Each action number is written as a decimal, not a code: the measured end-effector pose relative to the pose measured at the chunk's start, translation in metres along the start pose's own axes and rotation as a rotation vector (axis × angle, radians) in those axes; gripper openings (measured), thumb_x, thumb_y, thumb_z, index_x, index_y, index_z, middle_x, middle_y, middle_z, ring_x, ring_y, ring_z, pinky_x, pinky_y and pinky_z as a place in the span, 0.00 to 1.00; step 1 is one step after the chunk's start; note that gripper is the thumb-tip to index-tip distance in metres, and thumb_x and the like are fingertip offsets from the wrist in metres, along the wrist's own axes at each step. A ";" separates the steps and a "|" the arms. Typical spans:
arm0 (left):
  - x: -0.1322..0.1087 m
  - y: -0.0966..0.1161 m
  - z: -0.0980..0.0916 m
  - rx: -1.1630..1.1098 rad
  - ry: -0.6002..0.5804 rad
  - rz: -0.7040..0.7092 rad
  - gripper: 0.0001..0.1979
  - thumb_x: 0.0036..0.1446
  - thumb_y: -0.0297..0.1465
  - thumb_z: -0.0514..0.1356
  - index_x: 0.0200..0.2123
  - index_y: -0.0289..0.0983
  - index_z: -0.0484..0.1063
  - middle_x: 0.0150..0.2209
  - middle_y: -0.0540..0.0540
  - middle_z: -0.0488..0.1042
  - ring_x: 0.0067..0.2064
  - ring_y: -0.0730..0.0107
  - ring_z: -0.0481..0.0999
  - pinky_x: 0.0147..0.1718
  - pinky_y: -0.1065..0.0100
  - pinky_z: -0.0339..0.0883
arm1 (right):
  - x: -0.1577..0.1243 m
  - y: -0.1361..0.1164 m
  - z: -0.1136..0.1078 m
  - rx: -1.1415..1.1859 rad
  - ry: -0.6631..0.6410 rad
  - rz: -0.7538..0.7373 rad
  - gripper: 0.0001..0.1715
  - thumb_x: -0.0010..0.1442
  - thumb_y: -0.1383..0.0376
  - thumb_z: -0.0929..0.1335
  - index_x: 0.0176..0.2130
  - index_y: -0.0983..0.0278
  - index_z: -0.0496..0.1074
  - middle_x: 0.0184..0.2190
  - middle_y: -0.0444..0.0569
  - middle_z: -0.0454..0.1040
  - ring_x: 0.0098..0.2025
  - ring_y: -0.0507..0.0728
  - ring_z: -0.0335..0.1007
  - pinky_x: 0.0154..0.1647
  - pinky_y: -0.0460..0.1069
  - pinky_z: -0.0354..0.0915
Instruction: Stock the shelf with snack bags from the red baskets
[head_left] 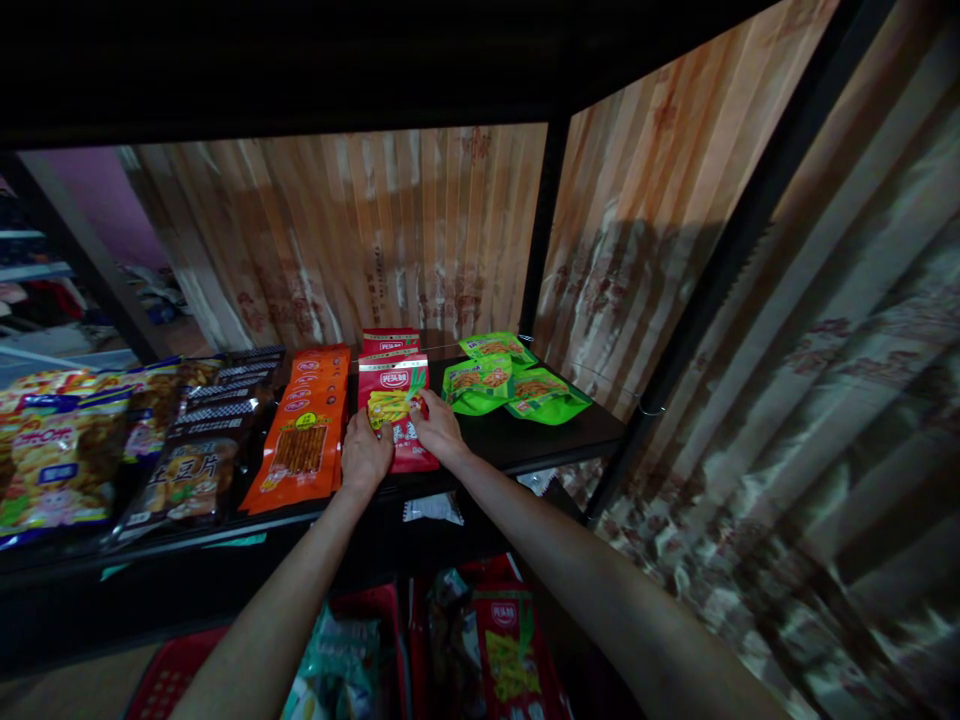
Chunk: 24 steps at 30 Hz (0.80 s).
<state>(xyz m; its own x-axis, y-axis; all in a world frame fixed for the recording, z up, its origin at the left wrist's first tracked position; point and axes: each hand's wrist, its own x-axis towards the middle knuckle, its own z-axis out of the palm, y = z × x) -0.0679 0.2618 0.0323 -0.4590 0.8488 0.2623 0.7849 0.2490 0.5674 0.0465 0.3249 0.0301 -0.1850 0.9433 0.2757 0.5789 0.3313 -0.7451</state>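
Observation:
A red snack bag lies on the black shelf, overlapping another red bag behind it. My left hand grips its left side, fingers bent over the edge beside the orange packs. On the opposite side, my right hand holds the same bag, fingertips pressed on its printed front. Both hands cover parts of the lower half. Left of them lies a row of overlapping orange snack packs. Several green snack bags are piled on the shelf to the right.
Dark snack packs and yellowish snack bags line the shelf's left part. Below stand red baskets holding more bags, one a red snack bag. Black posts and a patterned curtain bound the shelf.

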 end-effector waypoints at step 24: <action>-0.005 -0.002 0.012 0.000 0.094 0.000 0.29 0.61 0.38 0.46 0.58 0.22 0.58 0.57 0.26 0.64 0.59 0.51 0.64 0.56 0.57 0.59 | 0.042 0.015 0.011 0.205 -0.016 0.100 0.40 0.59 0.57 0.63 0.65 0.64 0.49 0.57 0.55 0.67 0.56 0.59 0.66 0.58 0.52 0.58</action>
<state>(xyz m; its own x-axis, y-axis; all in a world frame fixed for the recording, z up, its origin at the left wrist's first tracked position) -0.0620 0.2627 0.0207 -0.4963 0.8012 0.3343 0.7848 0.2494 0.5674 0.0386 0.3695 0.0240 -0.1477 0.9714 0.1856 0.4223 0.2317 -0.8763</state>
